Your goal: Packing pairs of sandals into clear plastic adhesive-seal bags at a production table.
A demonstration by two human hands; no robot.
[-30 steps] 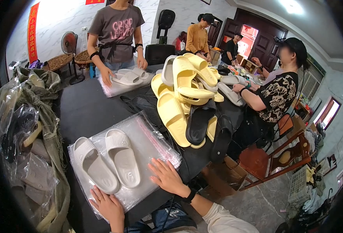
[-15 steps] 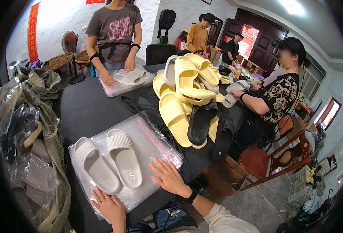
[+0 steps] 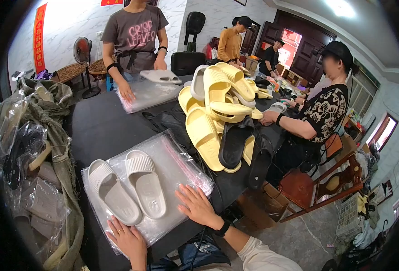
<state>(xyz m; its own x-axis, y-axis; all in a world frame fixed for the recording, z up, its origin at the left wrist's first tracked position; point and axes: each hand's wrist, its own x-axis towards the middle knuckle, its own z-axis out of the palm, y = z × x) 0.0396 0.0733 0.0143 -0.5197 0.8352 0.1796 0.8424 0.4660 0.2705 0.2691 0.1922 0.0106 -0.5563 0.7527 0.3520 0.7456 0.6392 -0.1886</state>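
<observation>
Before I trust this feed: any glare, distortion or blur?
Head view, top: ceiling light blown out; head view, lower left: glints on the bag stack under the grey slippers; head view, rim: fisheye bending, black corners; head view, bottom: left hand and right hand look fairly sharp.

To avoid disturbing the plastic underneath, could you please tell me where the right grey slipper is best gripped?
Probably by the strap of the right slipper, with the right hand coming from the heel side: it lies sole down, strap arched up and heel toward the person, so fingers could slip under, thumb on top.
</observation>
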